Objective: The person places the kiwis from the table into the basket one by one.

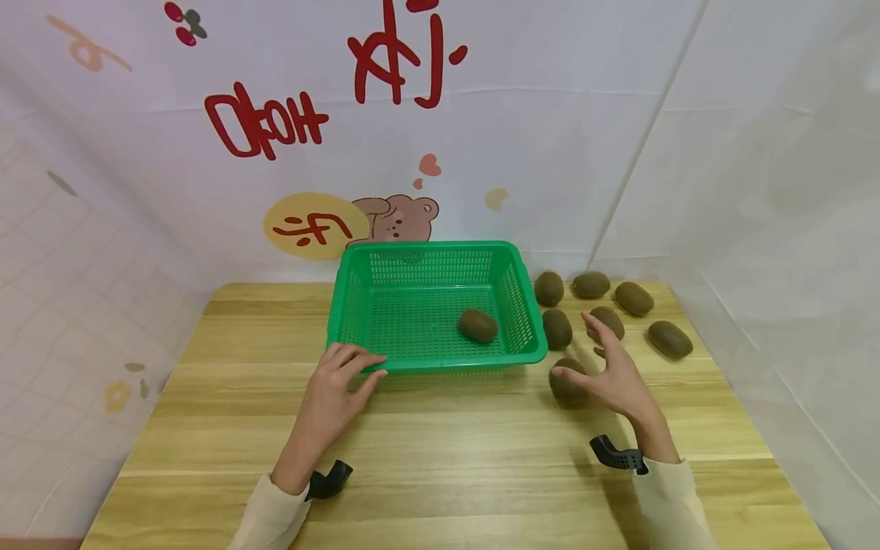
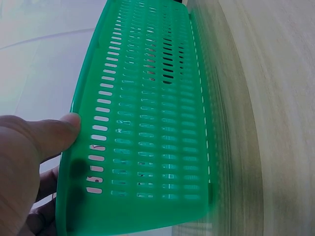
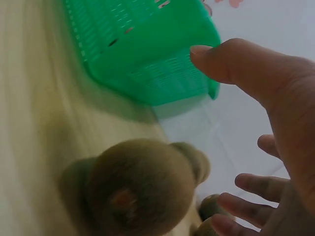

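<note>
Just off the four-o'clock corner of a green, rectangular, slotted plastic basket (image 1: 447, 364), a brown, oval, fuzzy kiwifruit (image 1: 569, 393) lies on a pale, wood-grained table (image 1: 440, 473), the nearest piece to a person's bare right hand (image 1: 614, 382). That hand hovers around the fruit with thumb and fingers spread apart; the right wrist view shows a gap between them and the skin, a spacing that appears wide enough to admit the fruit. At the basket's eight o'clock, the bare left hand (image 1: 332, 386) pinches the near rim, thumb outside and fingers over the edge, presumably to steady the light container. Inside, a lone brown kiwifruit (image 1: 477, 325) rests on the mesh floor toward four o'clock. Six more brown kiwifruit (image 1: 670, 340) lie loosely grouped on the table around the basket's three o'clock, probably set there for easy reach by the right hand. Cream-coloured sleeves (image 1: 670, 504) and black, curved wrist mounts (image 1: 331, 480) sit behind both hands. At twelve o'clock rises a white fabric backdrop (image 1: 550, 114) printed with red characters and a brown cartoon bear (image 1: 406, 221).
</note>
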Demonstrator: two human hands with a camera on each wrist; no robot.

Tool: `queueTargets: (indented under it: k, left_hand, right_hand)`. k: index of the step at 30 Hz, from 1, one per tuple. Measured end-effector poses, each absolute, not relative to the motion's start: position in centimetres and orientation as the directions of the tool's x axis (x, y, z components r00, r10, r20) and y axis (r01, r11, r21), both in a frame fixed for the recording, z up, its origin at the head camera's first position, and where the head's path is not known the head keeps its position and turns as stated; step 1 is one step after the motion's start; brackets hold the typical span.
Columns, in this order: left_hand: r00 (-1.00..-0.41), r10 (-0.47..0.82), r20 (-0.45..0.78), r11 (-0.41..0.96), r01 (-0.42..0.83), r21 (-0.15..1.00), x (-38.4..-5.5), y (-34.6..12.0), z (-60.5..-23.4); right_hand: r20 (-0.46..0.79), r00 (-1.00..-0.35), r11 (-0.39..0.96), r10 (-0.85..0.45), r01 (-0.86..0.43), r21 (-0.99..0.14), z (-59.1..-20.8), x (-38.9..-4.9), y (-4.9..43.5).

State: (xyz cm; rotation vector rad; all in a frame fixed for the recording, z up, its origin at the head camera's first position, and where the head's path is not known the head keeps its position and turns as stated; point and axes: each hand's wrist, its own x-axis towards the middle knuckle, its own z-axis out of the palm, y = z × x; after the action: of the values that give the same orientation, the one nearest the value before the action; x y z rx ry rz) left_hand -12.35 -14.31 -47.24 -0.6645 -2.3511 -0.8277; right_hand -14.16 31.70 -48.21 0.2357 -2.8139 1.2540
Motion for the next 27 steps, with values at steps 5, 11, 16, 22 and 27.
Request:
queueTargets:
  k: [5, 11, 16, 22, 27]
  left_hand:
    - [-0.722, 0.260, 0.641, 0.684, 0.606, 0.406, -12.4, -14.2, -47.3]
    - [-0.720, 0.266, 0.641, 0.681, 0.611, 0.403, -12.5, -14.1, -47.4]
    - [-0.720, 0.267, 0.640, 0.680, 0.612, 0.405, -12.5, -14.1, -47.4]
    - [-0.741, 0.261, 0.619, 0.682, 0.595, 0.425, -12.2, -14.4, -47.1]
    - [-0.741, 0.260, 0.619, 0.679, 0.596, 0.429, -12.2, -14.3, -47.0]
  right_hand:
    - [0.061, -0.988, 0.672, -0.139, -0.139, -0.727, -48.9, -13.8, 32.0]
    - [0.014, -0.988, 0.661, -0.153, -0.113, -0.742, -49.8, -13.1, 32.6]
    - [-0.013, -0.983, 0.642, -0.184, -0.110, -0.759, -50.3, -13.0, 33.0]
    - [-0.057, -0.969, 0.623, -0.242, -0.110, -0.774, -50.6, -12.9, 33.4]
    - [-0.045, -0.965, 0.603, -0.259, -0.125, -0.788, -50.9, -12.5, 34.0]
